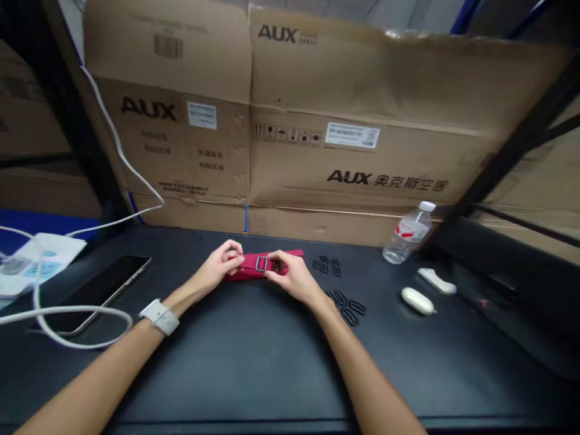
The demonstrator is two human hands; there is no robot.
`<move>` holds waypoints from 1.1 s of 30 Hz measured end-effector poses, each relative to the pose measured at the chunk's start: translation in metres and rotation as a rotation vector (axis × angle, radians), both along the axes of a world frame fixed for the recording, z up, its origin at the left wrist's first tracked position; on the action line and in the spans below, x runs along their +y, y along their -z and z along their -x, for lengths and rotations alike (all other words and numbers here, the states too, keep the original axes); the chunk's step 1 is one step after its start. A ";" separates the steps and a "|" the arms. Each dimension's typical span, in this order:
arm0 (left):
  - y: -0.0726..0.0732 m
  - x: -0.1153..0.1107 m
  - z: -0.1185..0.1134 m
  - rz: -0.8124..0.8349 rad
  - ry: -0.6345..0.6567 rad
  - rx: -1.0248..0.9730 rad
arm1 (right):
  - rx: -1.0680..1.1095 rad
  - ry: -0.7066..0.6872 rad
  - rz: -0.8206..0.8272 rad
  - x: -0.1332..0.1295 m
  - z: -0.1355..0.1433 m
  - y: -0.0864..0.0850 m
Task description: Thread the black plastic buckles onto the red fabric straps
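A red strap [250, 264] lies folded near the middle of the dark table, with a dark rectangular buckle [261, 263] on it. My left hand [221, 264] pinches the strap at its left end, fingers closed. On the other side, my right hand [290, 273] has its thumb and fingers closed on the strap and the right edge of the buckle. The strap's far end sticks out behind my right hand. Small black slider buckles [325, 264] and several black oval rings [348, 307] lie to the right of my right hand.
At the back right stands a clear bottle [408, 234]; a white oval case [417, 301] and a white object [437, 281] lie nearby. On the left are a phone [106, 290], a white cable [81, 345] and a white packet [58, 257]. Cardboard [290, 163] walls the back.
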State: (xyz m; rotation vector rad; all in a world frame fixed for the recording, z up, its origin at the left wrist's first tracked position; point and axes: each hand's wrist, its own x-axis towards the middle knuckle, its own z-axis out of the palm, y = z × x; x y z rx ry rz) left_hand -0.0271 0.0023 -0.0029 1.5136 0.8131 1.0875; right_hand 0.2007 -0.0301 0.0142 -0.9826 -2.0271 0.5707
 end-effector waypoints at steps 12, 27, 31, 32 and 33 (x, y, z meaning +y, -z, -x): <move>0.001 0.054 0.006 -0.366 -0.316 0.610 | -0.511 0.179 -0.055 0.074 0.008 -0.001; 0.019 0.072 0.012 -0.514 -0.394 0.921 | -0.418 0.231 0.082 0.081 0.018 0.031; 0.003 0.043 0.008 -0.628 -0.330 0.901 | -0.319 0.267 0.038 0.069 0.012 0.021; 0.000 0.035 0.008 -0.636 -0.238 0.885 | -0.306 0.269 0.020 0.066 0.006 0.016; -0.002 0.027 0.009 -0.636 -0.157 0.869 | -0.301 0.267 0.008 0.063 -0.002 0.011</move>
